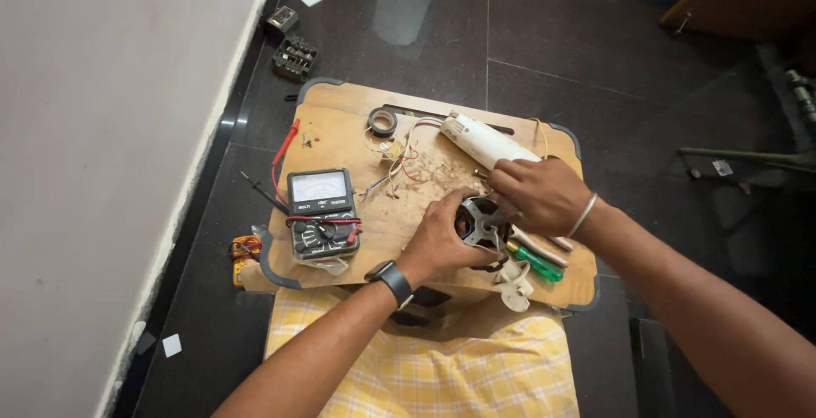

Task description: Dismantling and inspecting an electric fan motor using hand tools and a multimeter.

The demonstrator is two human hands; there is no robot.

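Two hands meet over the small round motor part (478,221), which sits on the wooden board (340,125) resting across your lap, near the board's front right. Your left hand (442,239), with a dark watch on the wrist, curls around the part's near left side and grips it. Your right hand (537,194), bangle on the wrist, is closed over the part's far right edge, fingers bent down onto it; whether it pinches something small there, you cannot tell from this angle. Just beyond your right hand lies a white tube-shaped tool (484,140), angled toward the back of the board. A green-handled screwdriver (535,262) lies just right of the part, near a white plastic piece (515,286) at the board's front edge. Over on the left sits the analog multimeter (321,211) with red and black leads draped across it. A roll of black tape (382,120) rests near the back, and wood-coloured scraps and thin wires litter the middle.
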